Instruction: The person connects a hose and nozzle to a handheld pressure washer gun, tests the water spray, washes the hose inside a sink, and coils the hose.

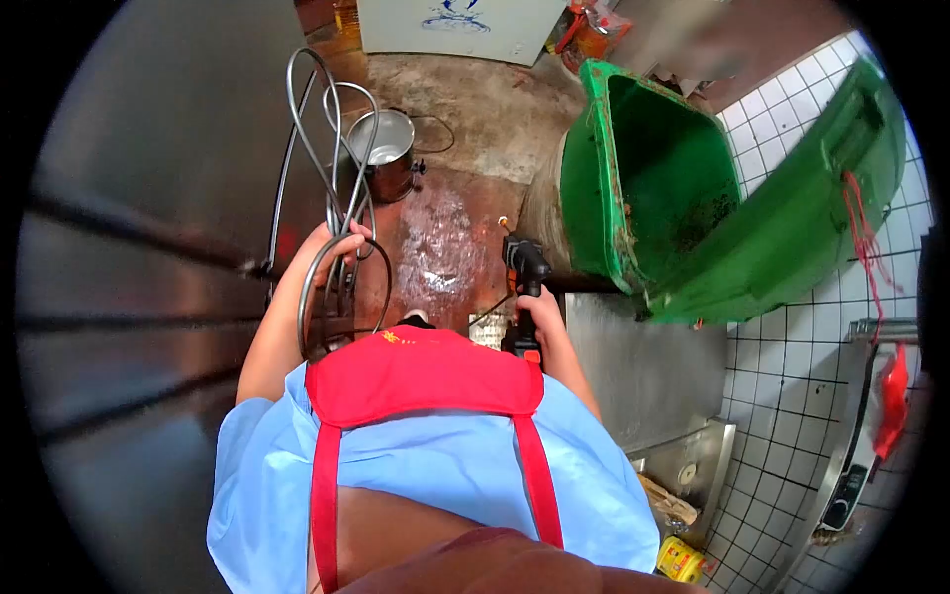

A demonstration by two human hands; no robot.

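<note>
Loops of a grey metal hose (pixel 334 188) hang from my left hand (pixel 341 247), whose fingers are wrapped round them. Some loops rise above the hand, and a darker one curves down beside the forearm. My right hand (pixel 539 305) grips the handle of a black power tool (pixel 527 262) with orange parts, held upright in front of my body on the right. A thin dark cord runs near the tool. Past the left hand, a metal pot (pixel 384 148) with a small tap on its side stands on the wet floor.
An open green bin (pixel 673 178) with its lid (pixel 792 218) hanging back stands at the right. A stainless counter (pixel 643 361) lies below it. Tall metal cabinets (pixel 148 257) line the left. A white box (pixel 460 30) stands at the far end, and a yellow container (pixel 680 560) at lower right.
</note>
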